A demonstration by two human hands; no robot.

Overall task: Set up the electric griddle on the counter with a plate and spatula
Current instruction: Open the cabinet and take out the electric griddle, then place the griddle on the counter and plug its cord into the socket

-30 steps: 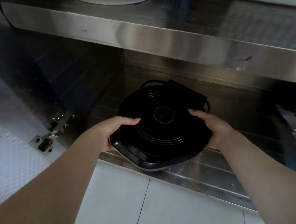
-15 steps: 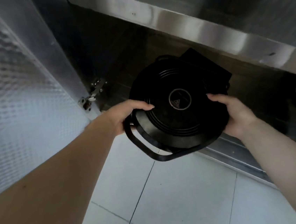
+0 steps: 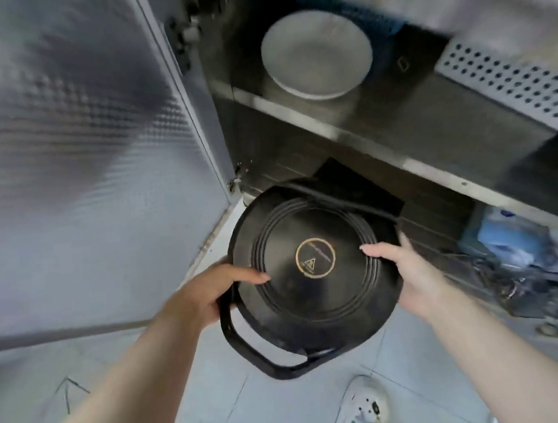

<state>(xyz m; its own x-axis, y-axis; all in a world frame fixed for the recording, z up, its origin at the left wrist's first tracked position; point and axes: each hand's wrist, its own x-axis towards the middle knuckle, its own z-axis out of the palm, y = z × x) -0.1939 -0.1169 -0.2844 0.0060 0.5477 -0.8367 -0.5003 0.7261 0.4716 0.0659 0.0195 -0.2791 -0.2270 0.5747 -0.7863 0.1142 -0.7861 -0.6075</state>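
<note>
The round black electric griddle (image 3: 317, 297), with ribbed rings and a gold-ringed label at its middle, hangs in the air in front of the open steel cabinet, above the floor. My left hand (image 3: 207, 296) grips its left edge beside the loop handle. My right hand (image 3: 404, 272) grips its right edge, thumb on the lid. A white plate (image 3: 316, 54) lies on the cabinet's upper shelf, above and behind the griddle. No spatula shows.
The cabinet's dimpled steel door (image 3: 74, 146) stands open on the left. A white perforated basket (image 3: 512, 83) sits on the upper shelf at right. Blue packets and clutter (image 3: 512, 245) fill the lower shelf's right side. My shoes (image 3: 360, 409) stand on the grey tiled floor below.
Both hands have lifted the griddle off the lower shelf and drawn it out of the cabinet over the floor. The view has risen, so the plate on the upper shelf now shows.
</note>
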